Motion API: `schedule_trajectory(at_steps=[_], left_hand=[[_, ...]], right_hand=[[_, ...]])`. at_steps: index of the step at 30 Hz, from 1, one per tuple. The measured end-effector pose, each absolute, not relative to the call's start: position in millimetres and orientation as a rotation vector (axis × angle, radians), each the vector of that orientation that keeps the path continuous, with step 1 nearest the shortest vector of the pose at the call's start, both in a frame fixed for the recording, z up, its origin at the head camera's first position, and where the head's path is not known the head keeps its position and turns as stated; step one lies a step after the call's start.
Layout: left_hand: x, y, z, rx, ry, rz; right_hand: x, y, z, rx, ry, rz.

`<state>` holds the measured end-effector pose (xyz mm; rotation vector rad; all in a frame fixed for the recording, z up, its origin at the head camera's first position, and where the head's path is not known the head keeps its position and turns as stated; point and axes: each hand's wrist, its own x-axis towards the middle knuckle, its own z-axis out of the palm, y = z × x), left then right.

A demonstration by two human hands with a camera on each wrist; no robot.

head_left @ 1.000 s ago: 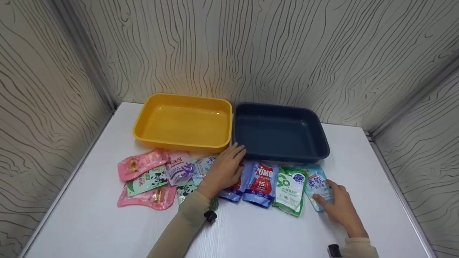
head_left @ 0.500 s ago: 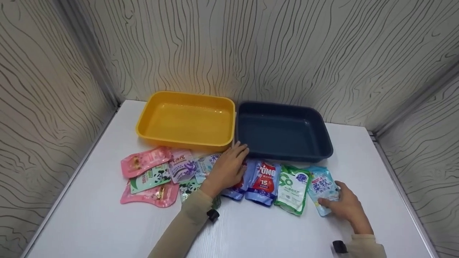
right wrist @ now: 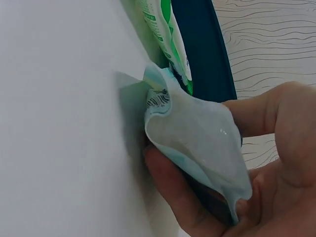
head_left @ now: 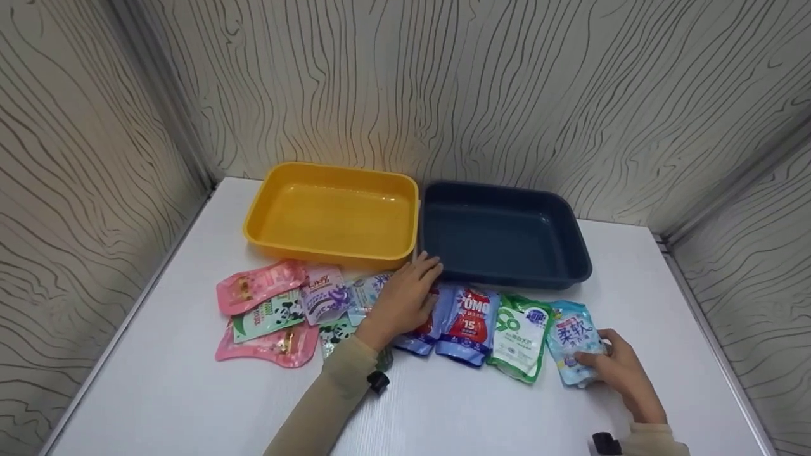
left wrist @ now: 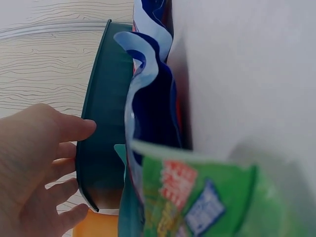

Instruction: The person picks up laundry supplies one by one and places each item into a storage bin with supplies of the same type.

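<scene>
My right hand (head_left: pixel 618 367) pinches a light-blue laundry detergent pouch (head_left: pixel 575 339) at the right end of a row of pouches. In the right wrist view the bottom of that pouch (right wrist: pixel 197 133) faces me, with the thumb on one side and fingers round the other. My left hand (head_left: pixel 403 301) reaches over the middle of the row, fingers loosely extended, fingertips close by the corner of the dark blue tray (head_left: pixel 586 266). Beneath it lies a blue and red pouch (head_left: pixel 418 339), partly hidden. Beside that are a blue OMO pouch (head_left: pixel 466 326) and a green-white pouch (head_left: pixel 519 339).
The yellow tray (head_left: pixel 329 256) stands at the back left, next to the dark blue one. To the left lie pink pouches (head_left: pixel 260 288), a green panda pouch (head_left: pixel 269 315), a purple-white pouch (head_left: pixel 326 296) and a pale blue pouch (head_left: pixel 364 297). Wood-patterned walls enclose the table (head_left: pixel 190 399).
The right hand has closed round the light-blue pouch and drawn it slightly toward me, its lower end tilting up. The left hand stays over the same pouches. The head view has shifted slightly.
</scene>
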<state>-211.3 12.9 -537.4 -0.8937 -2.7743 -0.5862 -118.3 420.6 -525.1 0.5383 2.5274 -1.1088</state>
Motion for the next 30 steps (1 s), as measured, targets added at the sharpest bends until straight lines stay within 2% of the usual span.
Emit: schedule_trajectory(at_steps=[17, 30], left_hand=[[-210, 14, -538, -0.887, -2.767, -0.573], [-211, 14, -539, -0.904, -2.747, -0.598]], right_hand=[[-105, 425, -521, 0.563, 2.482, -1.332], [-99, 428, -508, 0.563, 2.571, -1.309]])
